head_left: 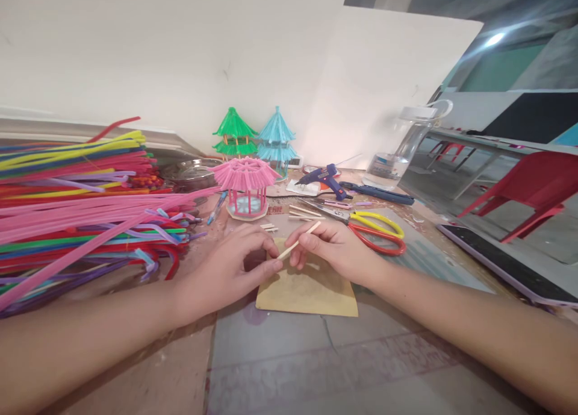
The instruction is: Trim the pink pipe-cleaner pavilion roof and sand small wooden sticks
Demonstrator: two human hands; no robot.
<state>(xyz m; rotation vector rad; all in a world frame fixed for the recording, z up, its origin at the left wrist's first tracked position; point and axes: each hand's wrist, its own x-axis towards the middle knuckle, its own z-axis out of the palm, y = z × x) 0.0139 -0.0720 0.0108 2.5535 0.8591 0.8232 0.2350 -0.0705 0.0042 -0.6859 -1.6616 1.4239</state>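
A short pale wooden stick (295,244) is pinched at both ends between my two hands. My left hand (239,255) grips its lower left end between thumb and forefinger. At the upper right, my right hand (332,246) holds it with the thumb laid along it. Beneath the hands lies a yellowish sheet (307,297), perhaps sandpaper. More short sticks (307,212) lie just beyond my right hand, and a few others (270,227) behind my left. Scissors (379,225) with one yellow and one red handle rest beside my right hand.
Pipe cleaners (90,204) in many colours are heaped at left, near a metal bowl (192,171). Pink (247,186), green (233,132) and blue (277,138) model pavilions stand at the back. A glue gun (325,179), pliers-like tool (379,192), water bottle (391,156) and phone (510,261) lie rightward.
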